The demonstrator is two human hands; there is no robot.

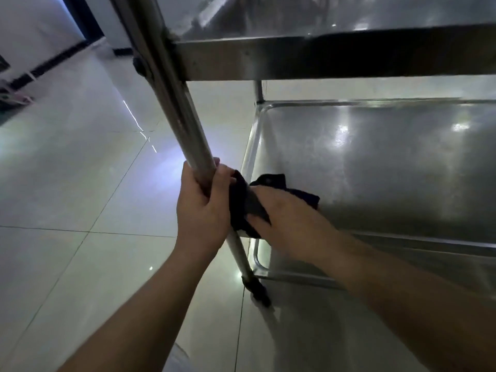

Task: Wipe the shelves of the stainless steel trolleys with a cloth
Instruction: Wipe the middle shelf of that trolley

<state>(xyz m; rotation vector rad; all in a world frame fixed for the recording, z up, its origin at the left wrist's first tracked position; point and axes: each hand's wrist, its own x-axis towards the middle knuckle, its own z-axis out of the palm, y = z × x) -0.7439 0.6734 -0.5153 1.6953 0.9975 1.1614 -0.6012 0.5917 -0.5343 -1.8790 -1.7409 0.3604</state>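
A stainless steel trolley fills the right of the head view. My left hand (205, 202) is wrapped around its near-left upright post (174, 103). My right hand (290, 218) presses a dark cloth (244, 208) onto the near-left corner of the middle shelf (389, 170). Part of the cloth drapes over the shelf's rim next to the post, and another part sticks out beyond my fingers. An upper shelf (322, 57) hangs above, seen from its front edge.
A lower shelf (308, 331) lies below the middle one. A black caster (259, 289) sits at the foot of the post. Glossy pale floor tiles (80, 197) spread to the left, with a dark skirting along the wall at far left.
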